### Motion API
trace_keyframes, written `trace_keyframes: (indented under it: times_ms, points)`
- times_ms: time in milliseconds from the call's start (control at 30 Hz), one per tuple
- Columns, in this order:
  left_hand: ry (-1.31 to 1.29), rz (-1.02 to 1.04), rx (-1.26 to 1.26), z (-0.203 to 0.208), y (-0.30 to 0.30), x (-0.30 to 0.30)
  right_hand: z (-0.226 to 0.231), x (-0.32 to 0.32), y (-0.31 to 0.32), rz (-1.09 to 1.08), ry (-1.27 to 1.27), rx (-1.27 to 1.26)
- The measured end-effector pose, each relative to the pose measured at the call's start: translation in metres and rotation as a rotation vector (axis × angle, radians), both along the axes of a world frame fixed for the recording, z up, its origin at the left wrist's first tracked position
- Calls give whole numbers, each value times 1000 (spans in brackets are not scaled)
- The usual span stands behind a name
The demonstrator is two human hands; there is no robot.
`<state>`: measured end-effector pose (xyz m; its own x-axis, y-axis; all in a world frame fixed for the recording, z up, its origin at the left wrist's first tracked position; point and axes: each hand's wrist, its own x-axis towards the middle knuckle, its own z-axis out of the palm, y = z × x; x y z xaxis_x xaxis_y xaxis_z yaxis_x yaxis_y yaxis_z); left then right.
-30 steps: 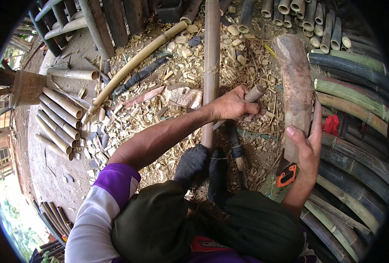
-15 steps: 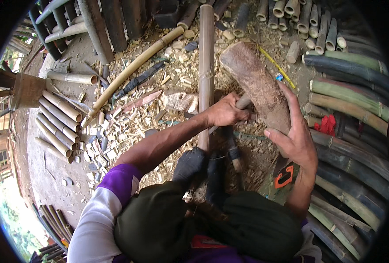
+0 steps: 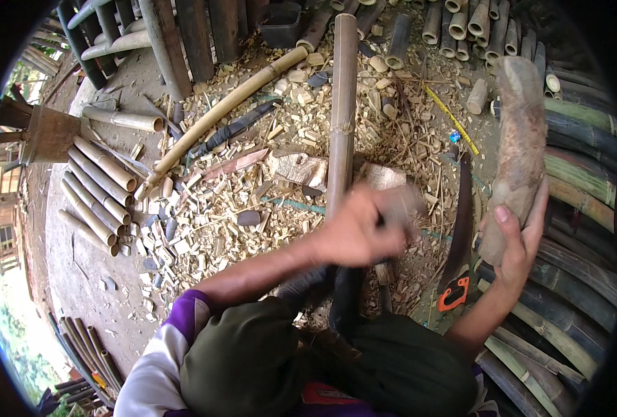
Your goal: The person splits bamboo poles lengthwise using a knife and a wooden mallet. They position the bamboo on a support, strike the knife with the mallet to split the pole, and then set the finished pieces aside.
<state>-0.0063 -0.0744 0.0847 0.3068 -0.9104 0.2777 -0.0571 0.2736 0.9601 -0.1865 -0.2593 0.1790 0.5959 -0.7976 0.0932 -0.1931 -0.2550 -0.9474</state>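
My right hand (image 3: 520, 240) is closed round the lower end of a thick, rough wooden mallet (image 3: 520, 132), which stands up on the right. Smeared by motion, my left hand (image 3: 360, 226) is over the near end of a bamboo pole (image 3: 342, 104). It is closed on what looks like a chisel (image 3: 404, 206), whose blurred round grey handle shows; the blade is hidden. The pole lies across a pale chopped log (image 3: 298, 168) and runs away from me, and its near end is covered by my left hand.
A handsaw (image 3: 454, 295) with an orange handle lies right of my legs. Farther off is a yellow tape measure (image 3: 451, 118). Wood chips (image 3: 218, 222) cover the ground. Bamboo poles (image 3: 572, 260) are stacked on the right; cut bamboo pieces (image 3: 100, 187) lie left.
The mallet has moved right and turned more upright in my right hand, away from my left. My left hand has come nearer to me, uncovering more of the log.
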Motion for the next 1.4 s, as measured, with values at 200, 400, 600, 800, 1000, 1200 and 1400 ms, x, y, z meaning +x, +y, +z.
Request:
trace_keyframes:
  times_ms: [200,400,600,800,1000,1200,1400]
  points:
    - [976,722,-77,-65,3,131,-24,-4,0,127,27,-19]
    - [1123,723,-230,-94,3,152,-20,9,14,125,36,64]
    - [1086,728,-190,-93,-8,153,-31,4,5,190,58,-39]
    - [988,741,-139,-82,-11,144,-23,9,14,170,51,40]
    - [434,909,131,-45,-46,105,25,40,-4,262,-29,-267]
    - [245,885,363,-14,-80,78,49,138,-6,407,-63,-478]
    - [107,881,181,-48,-85,79,40,169,2,673,406,-646]
